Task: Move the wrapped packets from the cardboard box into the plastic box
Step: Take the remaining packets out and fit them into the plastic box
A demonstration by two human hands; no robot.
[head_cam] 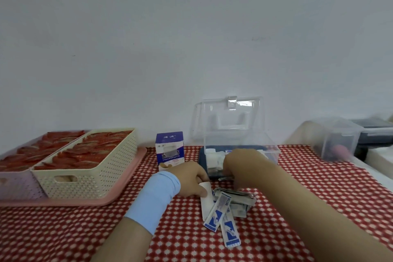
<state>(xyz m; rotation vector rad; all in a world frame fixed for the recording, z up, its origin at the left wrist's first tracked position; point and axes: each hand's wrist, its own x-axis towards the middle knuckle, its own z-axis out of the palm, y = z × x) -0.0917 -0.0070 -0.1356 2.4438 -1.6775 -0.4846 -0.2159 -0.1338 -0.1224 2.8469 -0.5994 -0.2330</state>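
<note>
Left grip [191, 178], blue wristband [157, 195] at the wrist, pinches the top of a white packet [205, 206] between thumb and fingers. Right grip [240, 166] is held knuckles-up at the front wall of the plastic box [274, 151]; its fingers are hidden, so whether it holds anything cannot be told. The wrapped packets [221, 204] lie heaped on the red-checked worktop [319, 187] between both grips, just before the plastic box, whose lid [229, 117] stands open. The cardboard box [170, 149] stands upright to the left, beside a cream basket [95, 176] on a pink tray [131, 172].
</note>
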